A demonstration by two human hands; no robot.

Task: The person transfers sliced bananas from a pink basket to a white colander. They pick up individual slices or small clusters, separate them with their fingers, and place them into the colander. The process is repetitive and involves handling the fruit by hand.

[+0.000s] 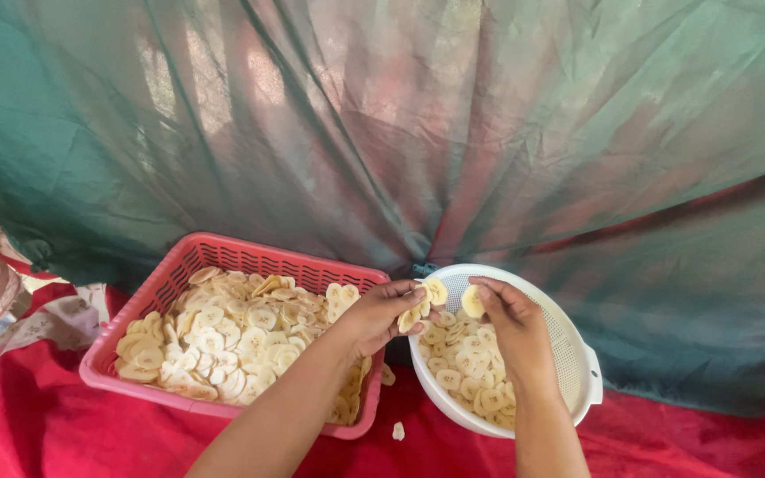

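While both hands hover over the round white plastic colander, left hand pinching a few pale banana slices, right hand fingertips nipping one slice, pink plastic basket of slices just beside, red cloth underneath

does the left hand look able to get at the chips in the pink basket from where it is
Probably yes. The left hand holds a few slices at the pink basket's right edge, the chips lie uncovered just beside it, and nothing sits between; it would need to free its fingers first.
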